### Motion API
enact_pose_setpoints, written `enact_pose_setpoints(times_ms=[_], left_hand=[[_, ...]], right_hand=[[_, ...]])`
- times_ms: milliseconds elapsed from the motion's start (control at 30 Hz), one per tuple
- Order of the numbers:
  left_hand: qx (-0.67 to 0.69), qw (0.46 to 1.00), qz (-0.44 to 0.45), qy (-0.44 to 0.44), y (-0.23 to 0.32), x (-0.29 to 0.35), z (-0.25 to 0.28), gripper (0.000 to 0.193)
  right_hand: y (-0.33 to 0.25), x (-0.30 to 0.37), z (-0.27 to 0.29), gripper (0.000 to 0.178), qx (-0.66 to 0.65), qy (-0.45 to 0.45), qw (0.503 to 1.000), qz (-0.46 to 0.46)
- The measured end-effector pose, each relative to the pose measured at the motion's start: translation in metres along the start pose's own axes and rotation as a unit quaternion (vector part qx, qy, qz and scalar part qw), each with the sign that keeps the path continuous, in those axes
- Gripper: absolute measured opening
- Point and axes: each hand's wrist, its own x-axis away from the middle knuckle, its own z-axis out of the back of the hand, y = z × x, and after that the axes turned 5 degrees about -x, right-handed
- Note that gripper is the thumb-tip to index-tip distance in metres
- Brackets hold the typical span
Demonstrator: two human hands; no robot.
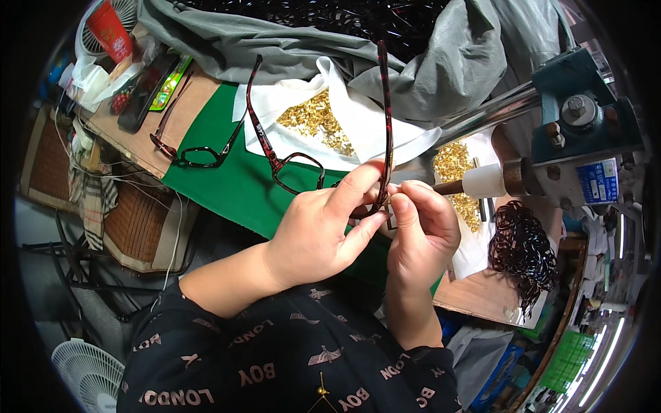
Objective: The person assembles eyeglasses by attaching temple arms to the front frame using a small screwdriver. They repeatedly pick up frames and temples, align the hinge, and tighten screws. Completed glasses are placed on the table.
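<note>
My left hand (330, 224) is closed around one end of a dark red-and-black tortoiseshell eyeglasses frame (387, 103), at the corner where a temple meets the front. That temple stands up away from me. The other rim and its temple reach out to the left, over the green mat (220, 124). Close against the same corner, my right hand (423, 230) has thumb and fingers pinched together. Whatever sits between those fingertips is too small and hidden to tell. A metal rod (449, 188) with a white sleeve (484, 181) ends beside the right fingers.
Small gold metal pieces (317, 120) lie heaped on white cloth, with more gold pieces (453, 162) at right. Another eyeglasses frame (200, 157) rests at the mat's left. A dark green machine head (585, 103) juts in at right, above a pile of dark glossy parts (523, 248).
</note>
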Motion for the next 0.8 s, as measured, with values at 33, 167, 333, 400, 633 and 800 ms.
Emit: enact_pose_setpoints(times_ms=[33,167,333,400,633,800], left_hand=[[0.004,1.0,0.004,0.0,0.0,0.0,-0.001,0.056],[0.001,1.0,-0.003,0.012,0.001,0.0,-0.006,0.054],[0.054,0.998,-0.008,-0.019,0.0,0.0,-0.003,0.053],[0.061,0.998,-0.005,-0.033,-0.001,0.0,-0.003,0.052],[0.095,0.994,-0.018,-0.045,-0.001,-0.002,-0.006,0.055],[0.206,0.973,0.068,-0.073,0.01,-0.003,0.001,0.05]], right_hand=[[0.0,0.0,0.0,0.015,0.001,0.003,1.0,-0.004],[0.005,-0.001,0.005,0.012,-0.033,0.005,0.998,-0.045],[0.009,-0.002,0.018,0.008,-0.139,-0.077,0.971,-0.179],[0.002,-0.004,0.015,0.007,-0.159,-0.08,0.964,-0.195],[0.006,0.004,0.01,0.009,-0.249,-0.05,0.947,-0.194],[0.007,0.008,0.008,0.008,-0.232,-0.039,0.952,-0.195]])
